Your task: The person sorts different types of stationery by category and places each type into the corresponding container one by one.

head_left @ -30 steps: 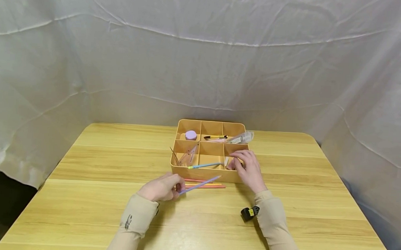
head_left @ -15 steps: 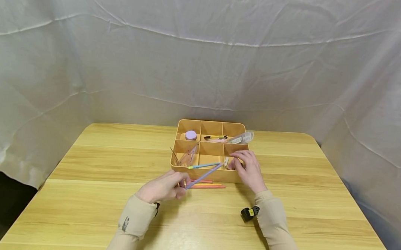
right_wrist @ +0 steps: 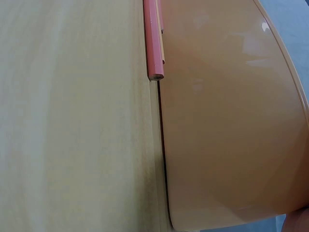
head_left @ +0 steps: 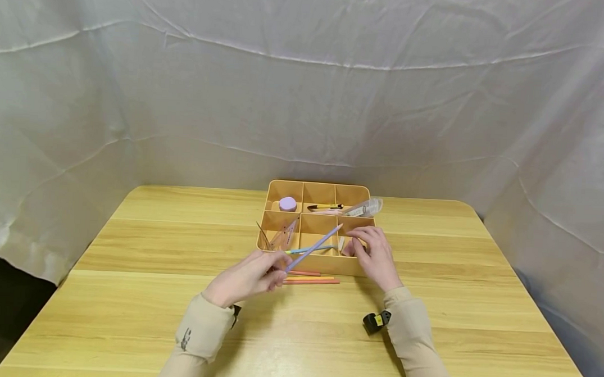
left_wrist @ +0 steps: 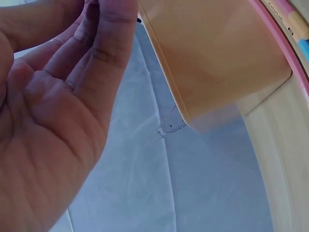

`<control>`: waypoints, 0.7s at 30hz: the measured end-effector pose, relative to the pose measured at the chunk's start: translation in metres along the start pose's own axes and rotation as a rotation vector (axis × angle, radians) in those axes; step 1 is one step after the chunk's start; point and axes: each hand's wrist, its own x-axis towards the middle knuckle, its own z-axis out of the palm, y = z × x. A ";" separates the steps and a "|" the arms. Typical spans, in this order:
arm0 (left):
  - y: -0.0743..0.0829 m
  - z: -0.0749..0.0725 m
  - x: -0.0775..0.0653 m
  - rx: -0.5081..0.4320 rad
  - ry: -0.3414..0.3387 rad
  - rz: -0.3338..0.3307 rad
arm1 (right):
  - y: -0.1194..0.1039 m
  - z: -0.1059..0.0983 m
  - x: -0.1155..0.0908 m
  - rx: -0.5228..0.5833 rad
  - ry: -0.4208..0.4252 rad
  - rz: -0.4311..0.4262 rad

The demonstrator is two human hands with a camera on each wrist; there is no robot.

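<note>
My left hand point(head_left: 250, 276) pinches a purple pencil point(head_left: 322, 241) just in front of the organizer box point(head_left: 324, 263). The pencil slants up to the right, its tip over the front middle and right compartments. Beneath it, a light blue pencil point(head_left: 299, 251) lies across the box's front rim. My right hand point(head_left: 375, 256) rests at the box's front right corner, fingers bent over that compartment beside a white piece point(head_left: 341, 243) and a pinkish one. In the right wrist view only a bit of that hand point(right_wrist: 297, 223) shows at the rim; I cannot tell whether it grips anything.
Red and orange pencils point(head_left: 310, 281) lie along the box's front on the wooden table point(head_left: 295, 345). Other compartments hold a purple round lid point(head_left: 288, 204), clear set squares point(head_left: 285, 235), a yellow-black pen point(head_left: 323, 206) and a clear sleeve point(head_left: 364, 207) jutting past the right rim. Grey cloth hangs behind.
My left hand has raised the purple pencil from in front of the box, forward and slightly right, until its tip is over the compartments. My right hand has stayed in place.
</note>
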 end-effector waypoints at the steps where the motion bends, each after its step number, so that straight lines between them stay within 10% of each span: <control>1: 0.001 0.000 0.000 0.009 0.007 -0.002 | 0.000 0.000 0.000 -0.001 0.002 -0.004; 10: 0.004 -0.005 0.000 0.075 0.105 -0.060 | -0.001 -0.001 0.000 0.003 -0.007 -0.006; 21: 0.004 -0.008 0.003 0.183 0.448 -0.002 | -0.001 -0.001 0.000 0.001 -0.009 0.000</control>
